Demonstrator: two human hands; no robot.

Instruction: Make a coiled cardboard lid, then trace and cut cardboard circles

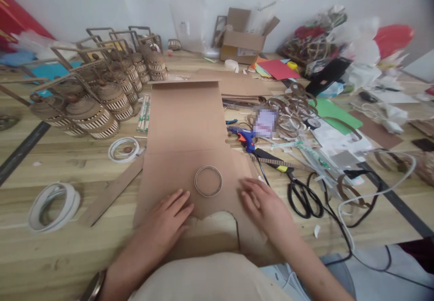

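Observation:
A flat sheet of brown cardboard [185, 124] lies before me, with a curved cut-out along its near edge. On it rests a thin ring [221, 188], apart from both hands. My left hand [171, 213] lies on the cardboard to the ring's left, palm down and fingers stretched out. To the right of the ring, my right hand [261, 201] is over the cardboard's right edge with its fingers apart and slightly bent, holding nothing.
Several woven lidded baskets [115, 95] with handles stand at the back left. White strip rolls [73, 201] lie at the left. Right of the cardboard are a blue glue gun [249, 143], black-handled scissors [301, 201], brown strips and loose cables [342, 228]. A cardboard box [242, 45] stands behind.

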